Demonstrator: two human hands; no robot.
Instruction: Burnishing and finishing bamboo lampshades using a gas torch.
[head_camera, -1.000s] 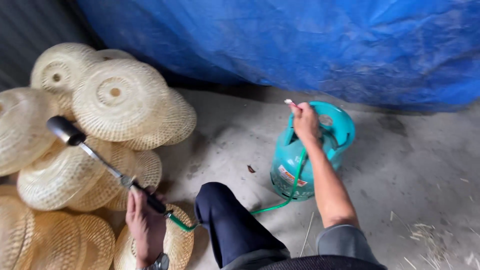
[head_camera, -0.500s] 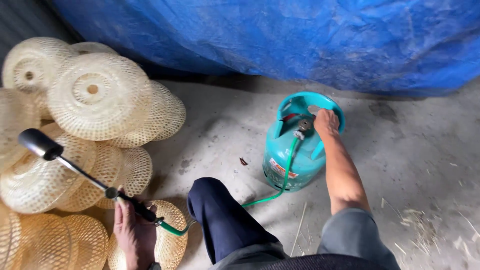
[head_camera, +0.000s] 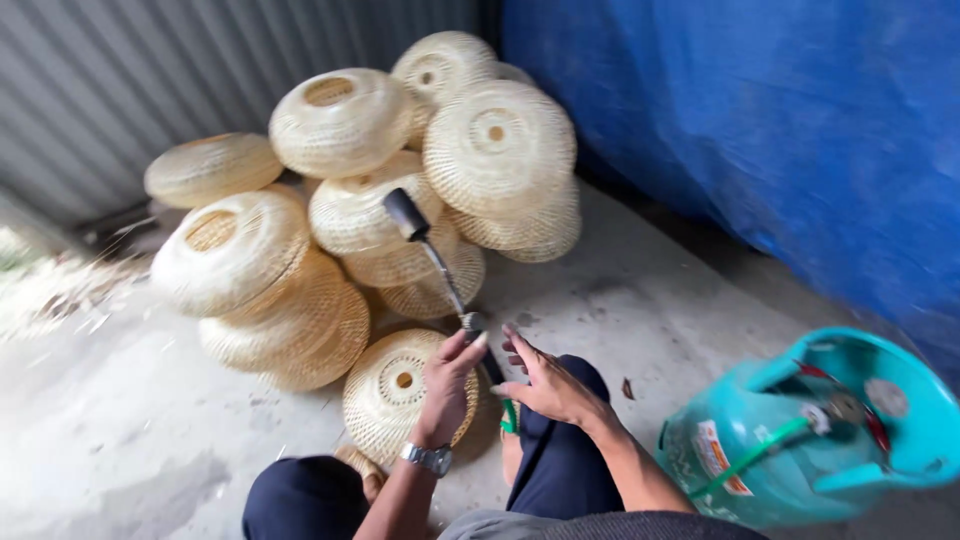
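My left hand (head_camera: 447, 385), a watch on its wrist, grips the handle of a gas torch (head_camera: 432, 257) whose black nozzle points up toward a pile of woven bamboo lampshades (head_camera: 350, 200). My right hand (head_camera: 545, 382) hovers beside the torch handle with fingers spread, touching or nearly touching it. A green hose (head_camera: 750, 460) runs from the torch to a teal gas cylinder (head_camera: 810, 430) at the lower right. One round woven shade (head_camera: 390, 390) lies just under my left hand, by my knees.
A corrugated metal wall (head_camera: 200, 80) stands behind the pile. A blue tarpaulin (head_camera: 780, 130) hangs on the right. The floor (head_camera: 120, 420) is grey concrete with straw litter at the far left. My dark trouser legs fill the bottom.
My right hand left the cylinder's valve and came over to the torch handle. The view swung left, so the cylinder now sits at the lower right. The torch points more upright.
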